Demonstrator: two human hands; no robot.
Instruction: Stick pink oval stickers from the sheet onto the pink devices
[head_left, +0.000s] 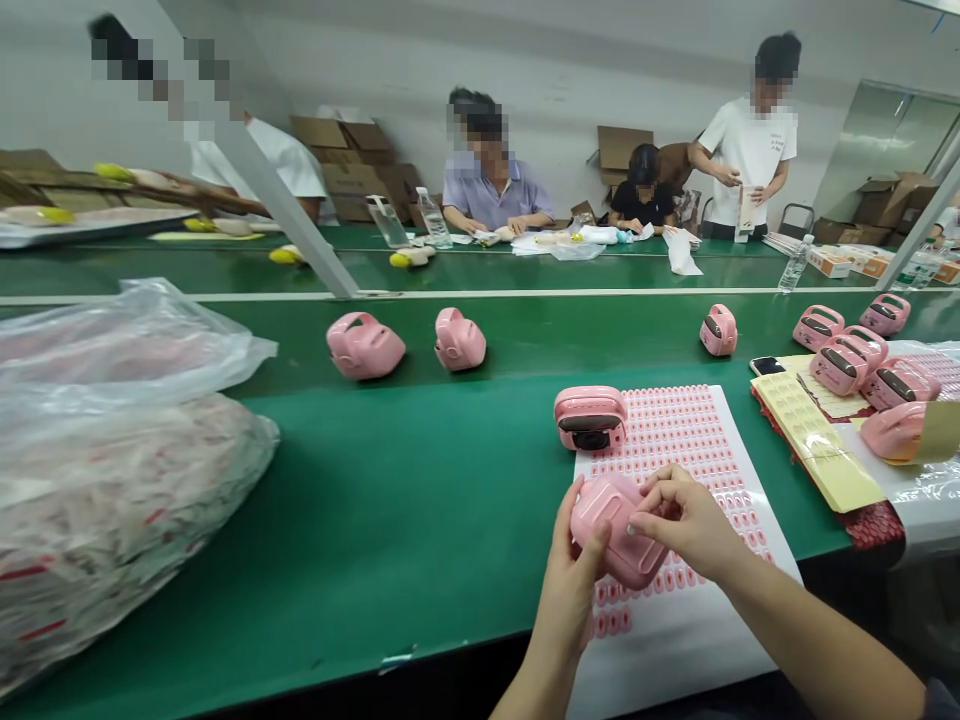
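Note:
My left hand (574, 565) grips the near left side of a pink plastic case (619, 535), its thumb on the face turned up to me. My right hand (679, 520) has thumb and forefinger pinched together at the case's right part; a tiny pale bit shows at the fingertips, too small to make out. Under both hands lies a white sheet (697, 430) with rows of small pink oval stickers. A second pink device (590, 418) with a dark front stands at the sheet's top left corner.
A large clear bag (135, 500) fills the left. Pink shells (365, 346) stand further back. At right are several pink devices (840, 362), yellow sheets (821, 440) and a phone (766, 367). Several people sit or stand across the green table (375, 500).

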